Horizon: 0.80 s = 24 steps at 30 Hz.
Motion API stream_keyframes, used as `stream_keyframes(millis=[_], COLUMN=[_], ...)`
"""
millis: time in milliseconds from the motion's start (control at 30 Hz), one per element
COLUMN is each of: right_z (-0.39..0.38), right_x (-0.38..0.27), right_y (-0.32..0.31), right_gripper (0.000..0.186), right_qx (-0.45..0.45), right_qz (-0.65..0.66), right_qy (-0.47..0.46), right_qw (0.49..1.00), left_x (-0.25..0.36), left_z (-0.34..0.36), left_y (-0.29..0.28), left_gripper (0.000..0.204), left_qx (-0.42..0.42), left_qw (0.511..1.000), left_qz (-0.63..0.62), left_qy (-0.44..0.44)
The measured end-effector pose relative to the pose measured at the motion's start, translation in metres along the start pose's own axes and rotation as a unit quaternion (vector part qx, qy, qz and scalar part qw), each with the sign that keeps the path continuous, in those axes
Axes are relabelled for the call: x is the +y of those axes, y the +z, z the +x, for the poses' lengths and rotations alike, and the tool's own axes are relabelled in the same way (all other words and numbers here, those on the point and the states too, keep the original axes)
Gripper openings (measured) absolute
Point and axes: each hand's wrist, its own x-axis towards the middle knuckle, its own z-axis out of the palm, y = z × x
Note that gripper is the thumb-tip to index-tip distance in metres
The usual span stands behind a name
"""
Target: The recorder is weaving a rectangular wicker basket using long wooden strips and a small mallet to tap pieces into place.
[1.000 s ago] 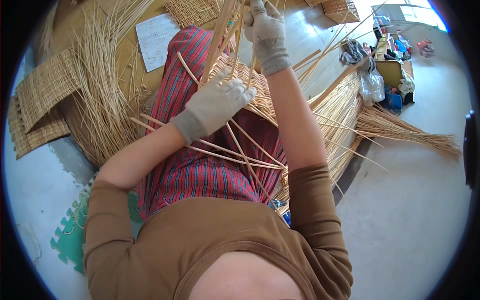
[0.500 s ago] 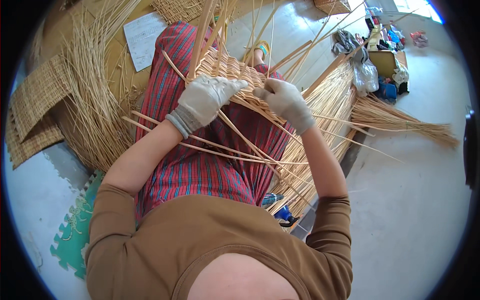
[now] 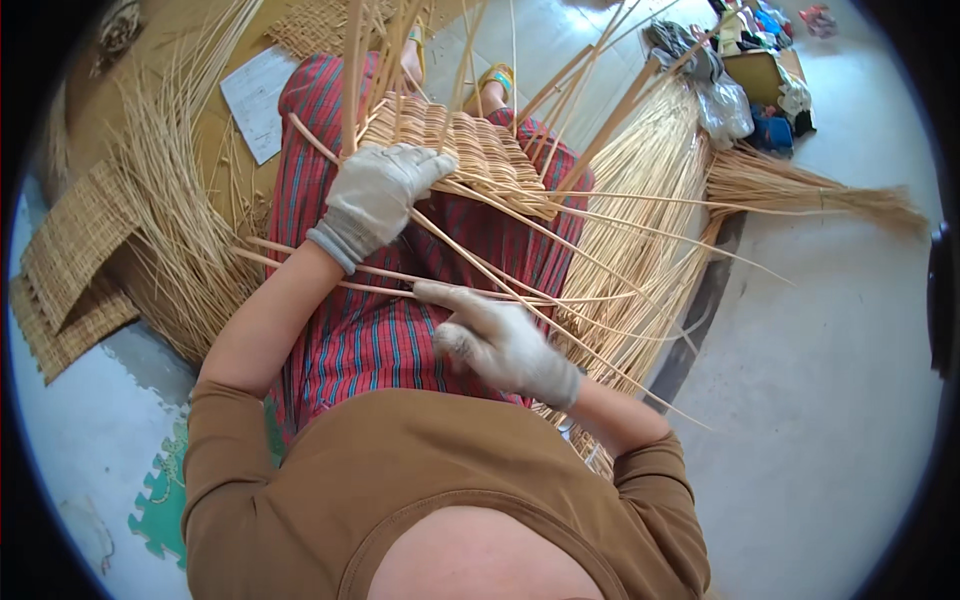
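Observation:
A partly woven rattan basket rests across my knees, with upright stakes rising from it and long loose strands trailing toward me and to the right. My left hand, in a pale work glove, is closed over the near left edge of the weave. Lower down, above my lap, my right hand, gloved too, is away from the basket. Its index finger stretches out close to the loose rattan strands, and its thumb stands apart; whether the finger touches a strand I cannot tell.
Bundles of thin rattan lie on the left and right. Woven mats and a paper sheet are at the left. A box of odds and ends with a plastic bag stands far right.
My right hand has left the basket's near edge and dropped toward my lap, its index finger now stretched out. My left hand has kept its hold. The view has shifted slightly.

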Motion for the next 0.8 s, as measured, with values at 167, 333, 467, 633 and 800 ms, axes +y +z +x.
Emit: stream_keyframes(millis=[167,333,467,633,800], right_z=[-0.024,0.000,0.048,0.127,0.221], right_x=[0.037,0.059,0.040,-0.014,-0.062], right_y=[-0.058,-0.159,-0.162,-0.128,-0.103], right_gripper=[0.052,0.097,0.107,0.064,0.030], right_qx=[0.389,0.479,0.604,0.482,0.316], right_qz=[0.124,-0.001,-0.428,-0.159,-0.258], right_qy=[-0.005,0.074,-0.101,-0.124,-0.167], right_qw=[0.913,0.875,0.665,0.853,0.898], left_x=[-0.006,-0.008,-0.002,-0.004,0.018], left_z=[0.009,0.029,0.048,0.034,0.001], left_y=[-0.011,-0.040,-0.046,-0.036,-0.016], left_gripper=[0.040,0.053,0.050,0.032,0.056], left_qx=[-0.059,-0.236,-0.270,-0.230,-0.044], left_qw=[0.998,0.970,0.960,0.969,0.998], left_qz=[-0.026,-0.056,-0.017,-0.025,0.051], left_qy=[0.008,-0.026,-0.074,-0.084,-0.009])
